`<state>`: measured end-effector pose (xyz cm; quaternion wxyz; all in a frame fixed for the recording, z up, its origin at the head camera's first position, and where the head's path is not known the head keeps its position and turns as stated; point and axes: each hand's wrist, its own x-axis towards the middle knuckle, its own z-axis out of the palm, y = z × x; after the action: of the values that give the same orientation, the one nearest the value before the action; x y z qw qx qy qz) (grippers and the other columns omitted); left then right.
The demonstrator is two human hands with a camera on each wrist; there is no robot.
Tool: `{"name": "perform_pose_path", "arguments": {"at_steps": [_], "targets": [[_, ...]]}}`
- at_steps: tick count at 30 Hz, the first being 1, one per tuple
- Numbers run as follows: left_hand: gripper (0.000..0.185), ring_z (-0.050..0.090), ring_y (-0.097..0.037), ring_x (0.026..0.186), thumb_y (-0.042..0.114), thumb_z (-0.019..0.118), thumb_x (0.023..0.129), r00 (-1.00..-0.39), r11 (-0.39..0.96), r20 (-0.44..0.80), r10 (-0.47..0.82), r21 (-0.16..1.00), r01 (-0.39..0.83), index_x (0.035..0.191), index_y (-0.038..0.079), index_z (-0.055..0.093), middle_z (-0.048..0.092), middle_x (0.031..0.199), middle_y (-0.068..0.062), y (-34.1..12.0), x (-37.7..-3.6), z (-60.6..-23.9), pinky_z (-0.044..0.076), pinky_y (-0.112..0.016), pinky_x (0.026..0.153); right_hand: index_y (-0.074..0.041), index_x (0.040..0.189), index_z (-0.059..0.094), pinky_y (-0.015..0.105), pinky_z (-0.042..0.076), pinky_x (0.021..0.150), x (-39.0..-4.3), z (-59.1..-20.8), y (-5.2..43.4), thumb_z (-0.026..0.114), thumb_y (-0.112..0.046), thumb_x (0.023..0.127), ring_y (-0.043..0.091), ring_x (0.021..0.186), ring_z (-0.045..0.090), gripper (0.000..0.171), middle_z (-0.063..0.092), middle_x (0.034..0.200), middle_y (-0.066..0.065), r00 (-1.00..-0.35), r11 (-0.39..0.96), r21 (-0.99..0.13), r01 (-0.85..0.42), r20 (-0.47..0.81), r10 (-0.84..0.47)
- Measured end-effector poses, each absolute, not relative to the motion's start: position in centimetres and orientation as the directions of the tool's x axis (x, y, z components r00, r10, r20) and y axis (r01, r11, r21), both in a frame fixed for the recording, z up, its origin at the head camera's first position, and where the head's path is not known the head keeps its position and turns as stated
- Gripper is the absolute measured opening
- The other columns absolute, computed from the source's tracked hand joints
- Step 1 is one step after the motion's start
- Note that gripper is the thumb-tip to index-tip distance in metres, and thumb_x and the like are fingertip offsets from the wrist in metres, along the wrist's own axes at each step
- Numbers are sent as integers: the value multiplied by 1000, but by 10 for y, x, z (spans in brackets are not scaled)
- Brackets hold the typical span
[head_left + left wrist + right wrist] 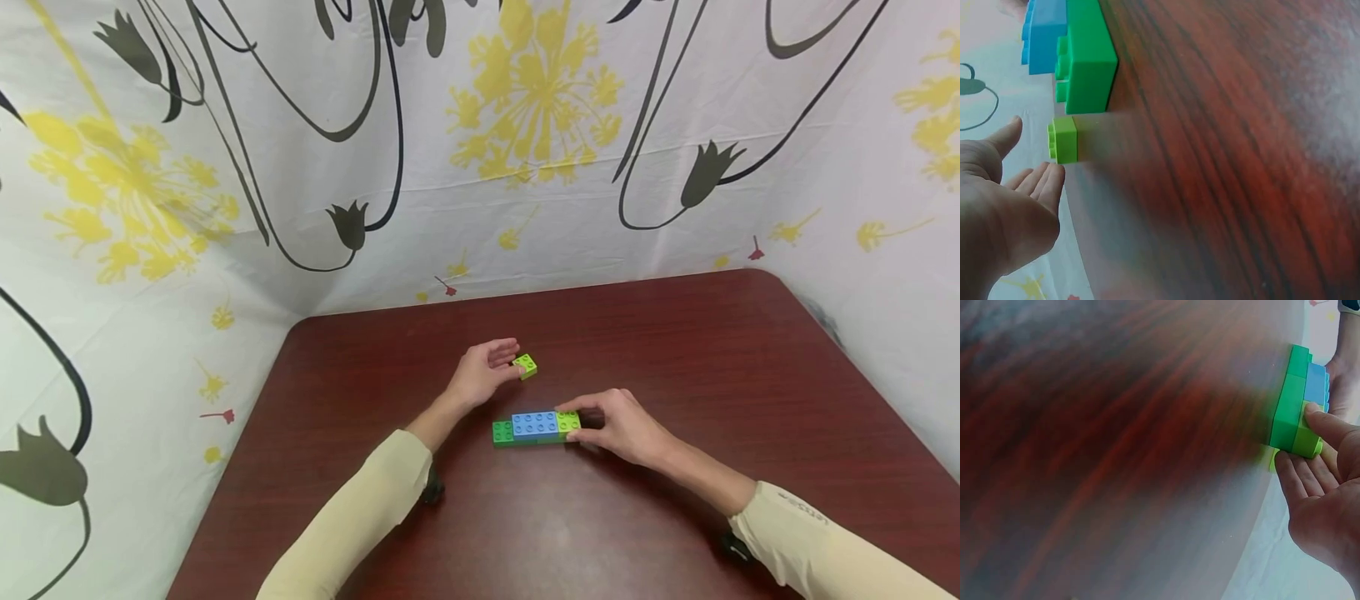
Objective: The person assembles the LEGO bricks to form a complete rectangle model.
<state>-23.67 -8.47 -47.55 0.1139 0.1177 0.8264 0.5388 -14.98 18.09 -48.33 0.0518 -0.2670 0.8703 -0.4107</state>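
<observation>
A row of green bricks [502, 433] lies on the table, with a blue brick [535, 425] and a lime brick [568, 422] on top, the lime one at the right end. My right hand [624, 427] pinches that lime end brick, the thumb [1327, 424] on its near side and the fingers behind. Farther back sits a small loose lime brick [528, 367]. Beside it is my left hand [480, 375], thumb and fingers spread apart. In the left wrist view the loose lime brick [1066, 140] shows just beyond the straight fingers [1044, 184].
The dark red wooden table [645, 533] has rounded far corners. White cloth [547, 242] with yellow and grey flower prints hangs behind it and along both sides. A dark wrist device [432, 486] shows below the left sleeve [360, 508].
</observation>
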Motion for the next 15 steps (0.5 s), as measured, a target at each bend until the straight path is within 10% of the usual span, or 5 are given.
{"name": "perform_pose_path", "arguments": {"at_steps": [15], "targets": [[54,67,-22,128,12,83,94,-963,503,-44,264,858,99,145,9,65,67,143,-7,-75,-233,-488,55,-33,103,-11,122,80,30,61,84,-150,-481,179,90,-9,87,17,103,75,37,78,116,5,-858,519,-752,-406,119,-500]]}}
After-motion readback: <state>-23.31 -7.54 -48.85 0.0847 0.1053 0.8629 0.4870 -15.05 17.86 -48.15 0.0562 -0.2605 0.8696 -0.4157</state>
